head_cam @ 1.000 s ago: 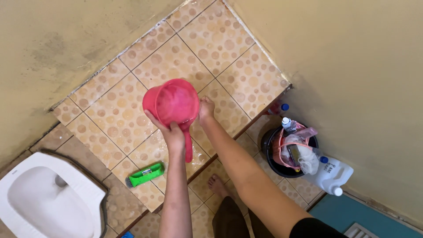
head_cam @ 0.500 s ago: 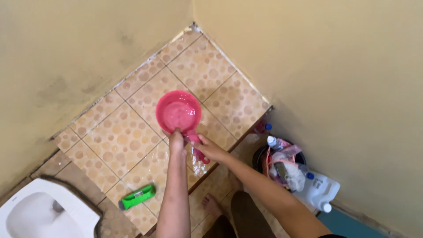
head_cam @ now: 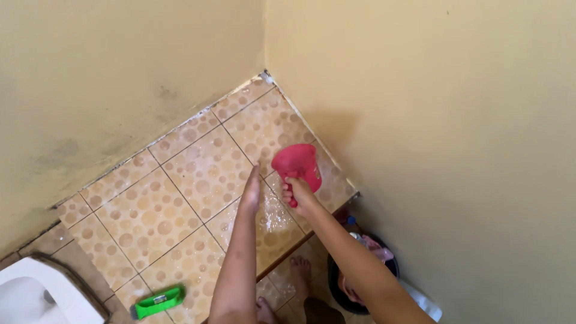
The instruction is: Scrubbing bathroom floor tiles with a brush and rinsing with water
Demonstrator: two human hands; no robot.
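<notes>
Head view shows a pink plastic dipper with a short handle (head_cam: 296,165), tipped so its mouth faces away toward the wall corner, held above the raised platform of tan patterned floor tiles (head_cam: 180,180). The right hand (head_cam: 298,195) is closed around the dipper's handle, fingers wrapped tight, just below the cup. Beside the dipper, on its left, the left hand (head_cam: 251,191) is stretched flat with fingers straight and together, holding nothing, its tips close to the dipper's rim but apart from it. Under the dipper the tiles look wet and shiny, with foamy spots. Well away from the dipper, toward the lower left, a green plastic scrubbing brush (head_cam: 158,301) lies on the tiles, and beyond it sits the rim of a white squat toilet (head_cam: 30,294). Below the dipper, past the platform's edge, a dark round bucket (head_cam: 354,282) holds pink cloth, partly hidden by the right forearm, and bare feet stand on the lower floor.
</notes>
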